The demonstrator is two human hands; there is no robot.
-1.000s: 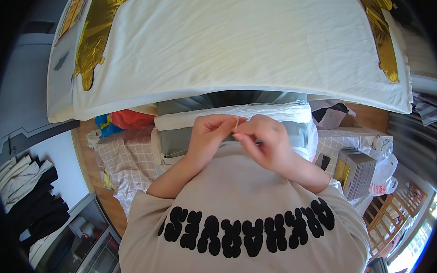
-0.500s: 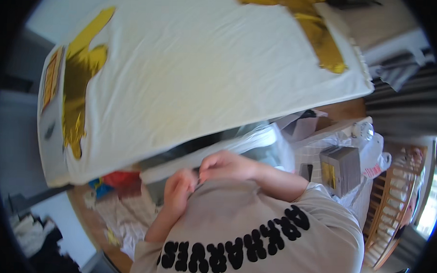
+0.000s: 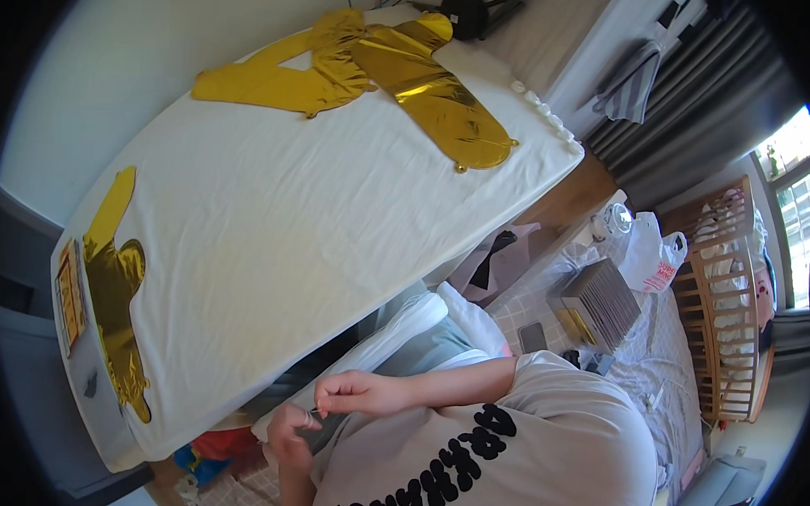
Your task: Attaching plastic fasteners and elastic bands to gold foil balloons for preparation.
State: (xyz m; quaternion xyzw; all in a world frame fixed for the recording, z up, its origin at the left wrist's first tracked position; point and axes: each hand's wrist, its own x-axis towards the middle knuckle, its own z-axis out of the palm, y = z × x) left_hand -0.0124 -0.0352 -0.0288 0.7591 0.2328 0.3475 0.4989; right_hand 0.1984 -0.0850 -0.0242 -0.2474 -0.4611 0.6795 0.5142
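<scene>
My left hand (image 3: 292, 435) and my right hand (image 3: 361, 392) meet close together in front of my shirt, near the edge of the white-covered bed. Both have their fingers pinched; a thin pale bit shows between the fingertips, too small to name. Beyond them lie flat, uninflated gold foil balloons on the white sheet (image 3: 244, 274). One gold balloon (image 3: 120, 310) is along the left side, and a larger gold foil piece (image 3: 459, 121) with several lobes spreads over the far end. Neither hand touches the balloons.
An orange-framed card or packet (image 3: 70, 299) lies at the bed's left edge. To my right are a grey ridged box (image 3: 600, 300), a phone-like dark slab (image 3: 533, 339), a white plastic bag (image 3: 650, 253) and a wooden crib (image 3: 711, 299). A red bag (image 3: 227, 445) sits below the bed.
My view has turned and shifted, so more of the far gold foil and the window shows. My hands stay together, still pinched, now lower and further left in the picture.
</scene>
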